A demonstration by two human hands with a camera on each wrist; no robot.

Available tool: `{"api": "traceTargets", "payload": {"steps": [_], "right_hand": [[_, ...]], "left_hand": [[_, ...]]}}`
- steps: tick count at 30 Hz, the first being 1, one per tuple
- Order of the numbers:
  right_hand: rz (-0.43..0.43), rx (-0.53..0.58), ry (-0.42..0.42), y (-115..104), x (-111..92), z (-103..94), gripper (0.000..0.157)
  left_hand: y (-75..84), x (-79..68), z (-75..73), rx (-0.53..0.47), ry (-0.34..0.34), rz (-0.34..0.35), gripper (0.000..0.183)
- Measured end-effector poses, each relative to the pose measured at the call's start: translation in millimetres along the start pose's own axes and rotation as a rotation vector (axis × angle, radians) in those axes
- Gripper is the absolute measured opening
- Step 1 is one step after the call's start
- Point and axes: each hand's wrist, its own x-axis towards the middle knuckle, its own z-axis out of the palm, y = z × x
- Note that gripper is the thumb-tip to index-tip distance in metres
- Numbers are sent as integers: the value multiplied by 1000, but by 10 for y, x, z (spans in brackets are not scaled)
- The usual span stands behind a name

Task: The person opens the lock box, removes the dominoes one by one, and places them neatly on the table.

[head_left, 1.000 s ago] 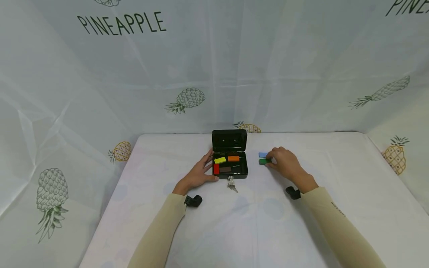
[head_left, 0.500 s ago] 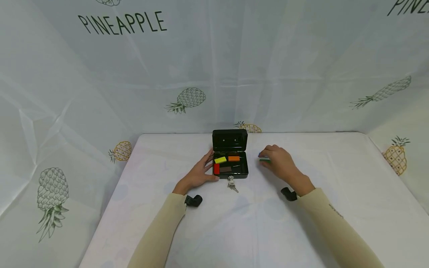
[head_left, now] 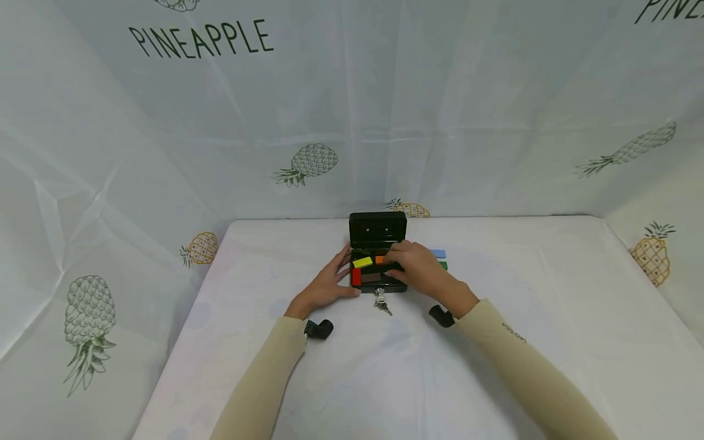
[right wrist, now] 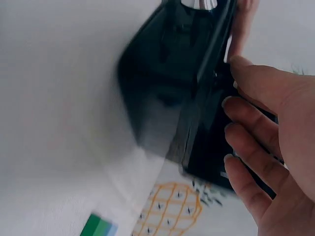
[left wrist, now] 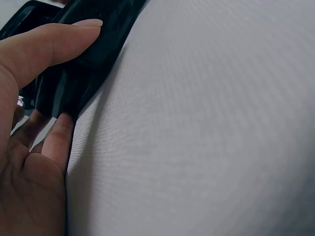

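A black cash box (head_left: 401, 287) stands with its lid (head_left: 377, 230) raised. Inside lie a yellow block (head_left: 362, 263), an orange block (head_left: 379, 260), a red block (head_left: 356, 277) and a brown block (head_left: 371, 277). My left hand (head_left: 326, 286) grips the box's left side, thumb (left wrist: 74, 42) at the front corner and fingers along the side. Over the box's right half is my right hand (head_left: 420, 269), fingertips right at the orange block and partly hiding it. In the right wrist view its fingers (right wrist: 251, 123) are spread, with nothing showing between them.
Keys (head_left: 382, 304) hang from the lock at the box's front. Light blue (head_left: 438, 253) and green (head_left: 443, 265) blocks lie on the white-covered table (head_left: 379, 379) to the right, partly behind my right hand. A pineapple-print curtain (head_left: 467, 91) rises behind the table.
My right hand has left the green and blue blocks on the table and moved left over the box. Those blocks now lie slightly further right. My left hand has stayed at the box.
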Motion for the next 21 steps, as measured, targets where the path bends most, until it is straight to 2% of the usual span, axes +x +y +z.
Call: {"api": "traceTargets", "payload": {"steps": [7, 15, 21], "right_hand": [[-24, 25, -94, -80, 153, 101, 27], [11, 21, -190, -97, 250, 184, 27], [22, 18, -230, -72, 303, 266, 26]], "left_hand": [[10, -16, -5, -4, -7, 2, 115], [5, -19, -6, 4, -2, -4, 115], [24, -22, -11, -2, -5, 5, 115]]}}
